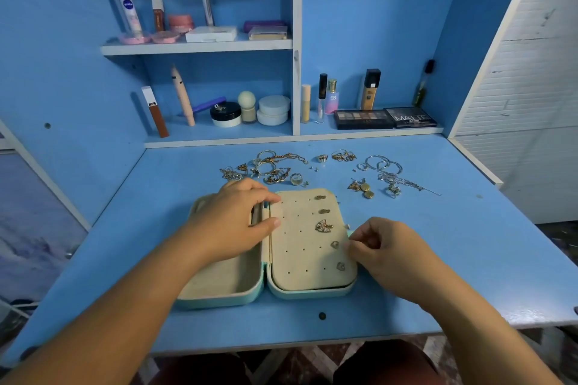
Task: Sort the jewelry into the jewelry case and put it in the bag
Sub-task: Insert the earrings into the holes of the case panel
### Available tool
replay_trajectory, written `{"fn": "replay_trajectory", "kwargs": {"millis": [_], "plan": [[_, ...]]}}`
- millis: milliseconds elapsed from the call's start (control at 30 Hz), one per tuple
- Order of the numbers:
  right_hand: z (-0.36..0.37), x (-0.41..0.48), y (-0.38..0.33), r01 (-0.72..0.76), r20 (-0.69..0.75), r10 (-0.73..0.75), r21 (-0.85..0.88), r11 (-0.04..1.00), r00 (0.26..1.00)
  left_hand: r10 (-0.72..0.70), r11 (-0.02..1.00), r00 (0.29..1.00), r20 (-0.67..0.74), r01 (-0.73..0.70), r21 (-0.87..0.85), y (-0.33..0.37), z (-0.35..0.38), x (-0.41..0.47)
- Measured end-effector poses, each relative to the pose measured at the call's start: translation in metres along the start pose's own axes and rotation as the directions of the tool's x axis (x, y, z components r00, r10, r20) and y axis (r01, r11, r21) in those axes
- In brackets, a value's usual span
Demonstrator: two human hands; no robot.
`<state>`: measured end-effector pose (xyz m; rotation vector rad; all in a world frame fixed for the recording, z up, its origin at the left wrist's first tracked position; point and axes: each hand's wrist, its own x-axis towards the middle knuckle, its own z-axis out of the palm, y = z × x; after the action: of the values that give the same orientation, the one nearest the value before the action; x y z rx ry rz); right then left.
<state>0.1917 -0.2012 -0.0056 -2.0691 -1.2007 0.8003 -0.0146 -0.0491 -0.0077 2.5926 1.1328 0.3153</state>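
While pressing earring panel [301,255] with flat left hand [237,217], pinched right hand [383,248] mid-frame, contents unclear; risked knocking stud [335,244] loose.

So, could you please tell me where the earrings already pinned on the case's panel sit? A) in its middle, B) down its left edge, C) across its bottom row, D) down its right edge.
D: the earrings run in a column down the right side of the panel, while the holes to their left are bare.
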Motion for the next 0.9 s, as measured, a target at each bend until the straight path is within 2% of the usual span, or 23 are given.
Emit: {"fn": "replay_trajectory", "kwargs": {"millis": [100, 200, 367, 667, 767, 833, 900], "plan": [[-0.012, 0.014, -0.001, 0.014, -0.004, -0.015, -0.076, 0.997, 1.0, 0.004, 0.999, 0.998, -0.055, -0.002, 0.037, -0.002, 0.008, 0.001], [-0.026, 0.04, 0.002, 0.063, -0.112, -0.088, -0.212, 0.975, 0.99, 0.03, 0.998, 0.99, -0.136, -0.023, 0.051, -0.001, 0.015, -0.004], [-0.038, 0.091, 0.003, 0.047, -0.196, -0.134, -0.396, 0.917, 0.971, 0.007, 0.999, 0.984, -0.176, -0.013, -0.031, 0.0, 0.019, -0.005], [-0.038, 0.117, -0.003, 0.004, -0.181, -0.109, -0.503, 0.864, 0.977, 0.003, 1.0, 0.983, -0.183, -0.006, -0.012, 0.0, 0.019, -0.007], [-0.034, 0.119, -0.004, -0.003, -0.15, -0.104, -0.58, 0.815, 0.983, 0.001, 1.0, 0.983, -0.183, -0.005, -0.019, 0.0, 0.019, -0.007], [-0.034, 0.114, -0.005, 0.036, -0.199, -0.185, -0.58, 0.814, 0.962, -0.004, 0.999, 0.982, -0.191, -0.003, -0.033, 0.001, 0.018, -0.008], [-0.033, 0.103, -0.012, 0.147, -0.272, -0.315, -0.498, 0.855, 0.909, -0.01, 0.999, 0.976, -0.219, 0.002, -0.039, 0.003, 0.017, -0.009]]}}
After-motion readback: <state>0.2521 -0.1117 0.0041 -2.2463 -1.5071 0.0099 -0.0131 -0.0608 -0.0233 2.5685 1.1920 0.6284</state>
